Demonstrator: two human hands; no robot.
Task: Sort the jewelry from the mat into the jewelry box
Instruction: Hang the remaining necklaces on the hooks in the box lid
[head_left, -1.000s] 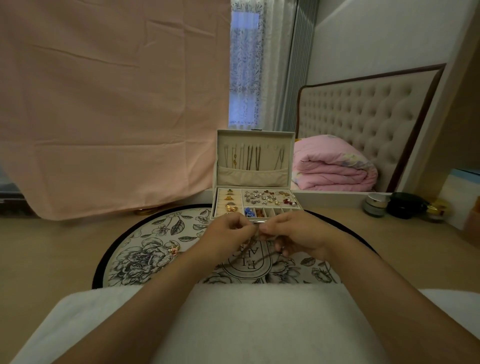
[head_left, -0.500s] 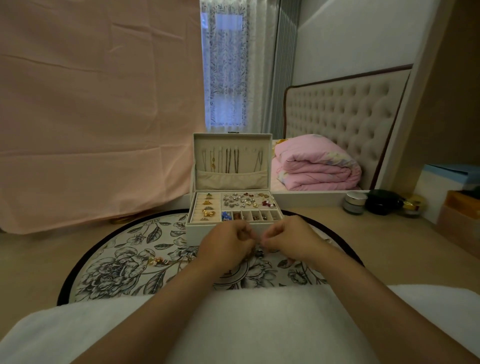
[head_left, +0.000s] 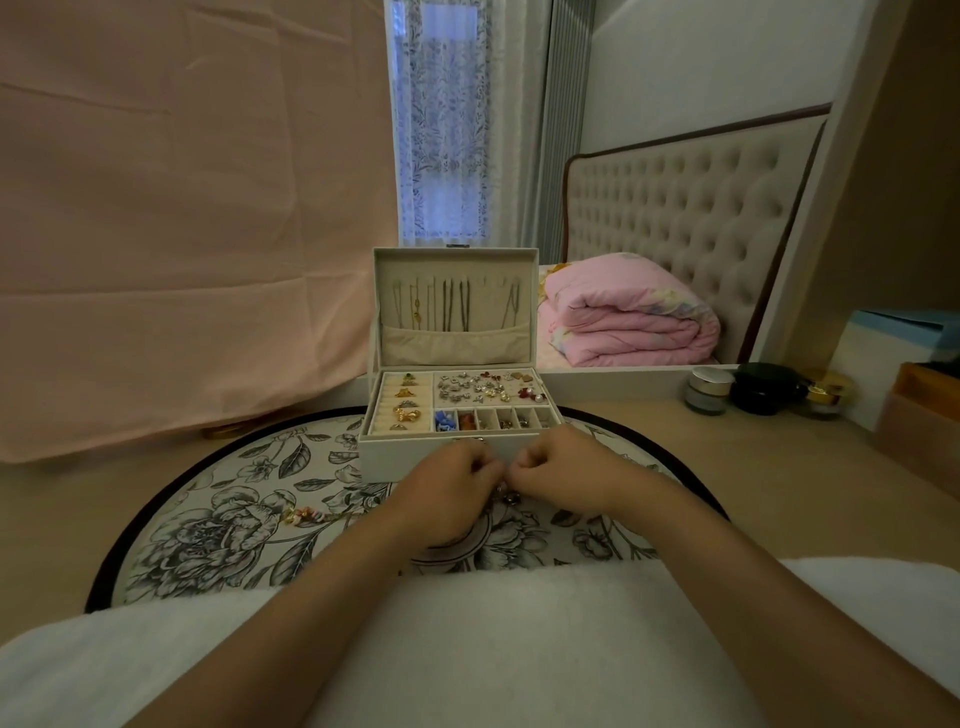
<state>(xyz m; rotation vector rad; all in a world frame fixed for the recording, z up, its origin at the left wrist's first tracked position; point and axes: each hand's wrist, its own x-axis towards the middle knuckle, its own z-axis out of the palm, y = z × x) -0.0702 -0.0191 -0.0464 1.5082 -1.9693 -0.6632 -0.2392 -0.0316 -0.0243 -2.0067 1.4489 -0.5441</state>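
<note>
Hands lower, fists nearly touching.

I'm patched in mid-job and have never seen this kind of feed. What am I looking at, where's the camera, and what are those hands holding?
No machine here: a person works bare-handed, filmed by a wide-angle camera on their head, looking forward and down. The left hand and right hand are curled together over a round floral mat, pinching a small jewelry piece too hidden to identify. Behind them stands the open jewelry box: necklaces hang in its lid, rings and earrings fill its compartments. A gold and pink piece lies on the mat, unsorted. Small jars stand to the right.
</note>
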